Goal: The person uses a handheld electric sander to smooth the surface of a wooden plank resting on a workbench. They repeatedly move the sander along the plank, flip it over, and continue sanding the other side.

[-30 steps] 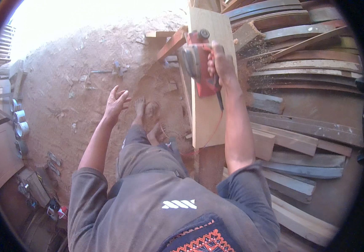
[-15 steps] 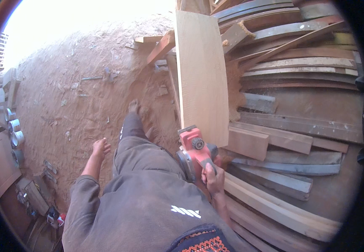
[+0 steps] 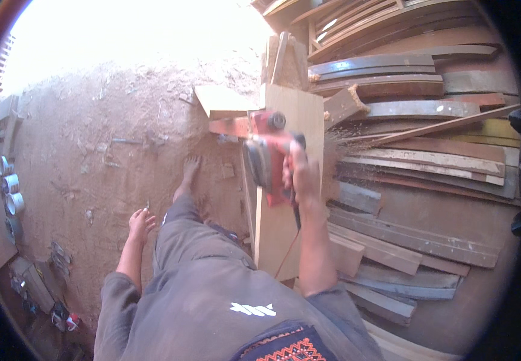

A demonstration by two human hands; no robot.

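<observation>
My right hand [image 3: 299, 174] is wrapped round the rear handle of a red electric planer [image 3: 272, 147], blurred by motion. The planer rides on a long pale wooden board [image 3: 299, 111], which runs away from me on my right side. Wood chips [image 3: 347, 133] spray out to the right of the tool. A cord trails back from the handle over the board. Off to the left, my left hand [image 3: 141, 224] hangs in the air beside my leg, its fingers loosely apart, touching neither board nor planer.
Stacked planks and curved timbers [image 3: 417, 162] lie close along the board's right side. Wooden pieces [image 3: 227, 102] jut out at the board's far left. My bare foot [image 3: 192, 165] stands on the sandy floor [image 3: 122, 174]. Several white tins [image 3: 10, 183] line the left edge.
My right hand has pushed the planer forward along the board, away from my body, and chips now fly to the right. My view has shifted forward. The left hand stays free at the left.
</observation>
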